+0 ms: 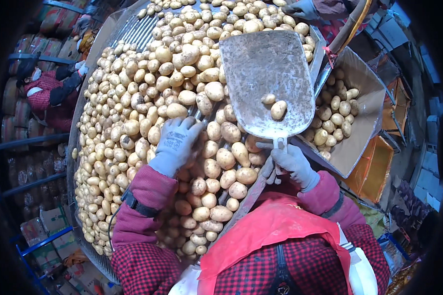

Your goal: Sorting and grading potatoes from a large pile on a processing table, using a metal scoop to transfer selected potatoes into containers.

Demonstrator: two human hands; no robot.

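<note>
Scoop just beyond the right hand, handle in its grasp

Produce-packing workplace, slatted sorting table heaped with potatoes, open cardboard box alongside, co-worker nearby

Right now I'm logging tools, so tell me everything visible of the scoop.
The scoop is a broad, shallow grey pan, apparently metal, stained, with raised sides and a rounded back. Its handle points toward the person, held in the right hand. Two potatoes lie near its handle end. Its front edge points away, over the potato heap; whether it touches the heap is hidden.
</note>
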